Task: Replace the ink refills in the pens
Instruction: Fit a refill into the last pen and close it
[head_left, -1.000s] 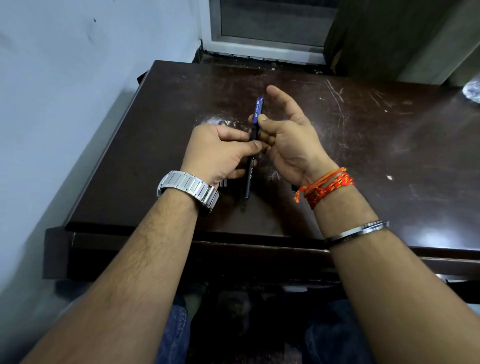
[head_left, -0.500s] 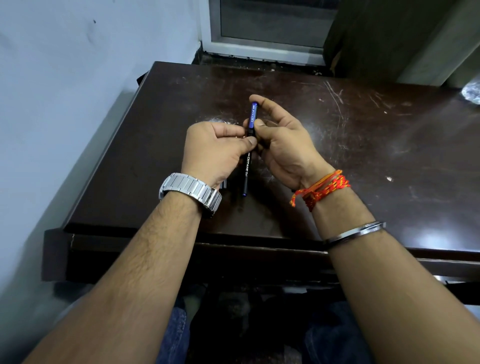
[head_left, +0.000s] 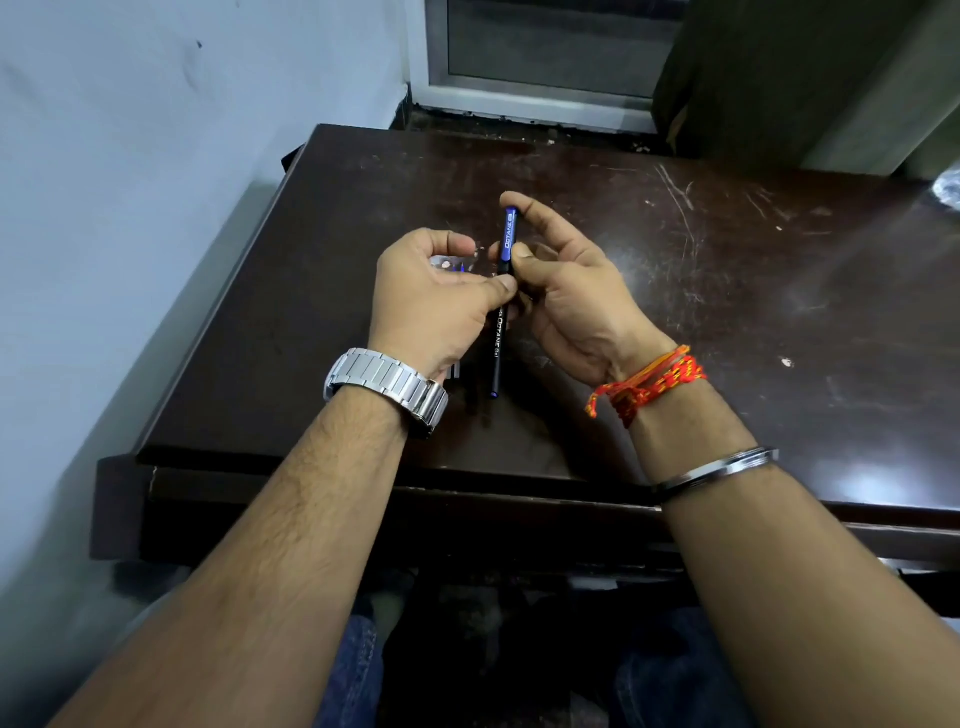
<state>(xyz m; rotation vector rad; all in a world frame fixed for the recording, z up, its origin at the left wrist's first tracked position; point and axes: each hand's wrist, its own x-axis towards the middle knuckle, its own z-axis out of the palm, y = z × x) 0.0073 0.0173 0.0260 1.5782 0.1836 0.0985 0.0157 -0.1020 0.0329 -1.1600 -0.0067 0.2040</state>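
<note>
Here, the slim black plastic gel pen with a blue cap (head_left: 502, 291) was held nearly upright above the dark scratched wooden table (head_left: 727, 291). It was judged light, rigid and smooth, so best pinched at the seam between cap and barrel. The left hand (head_left: 434, 306) was closed on the barrel by thumb and forefinger. The right hand (head_left: 569, 291) was half-curled, its thumb and forefinger clasping the cap.

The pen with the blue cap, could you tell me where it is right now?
In the head view the pen is centre frame, held between the left hand and right hand above the dark table.
</note>
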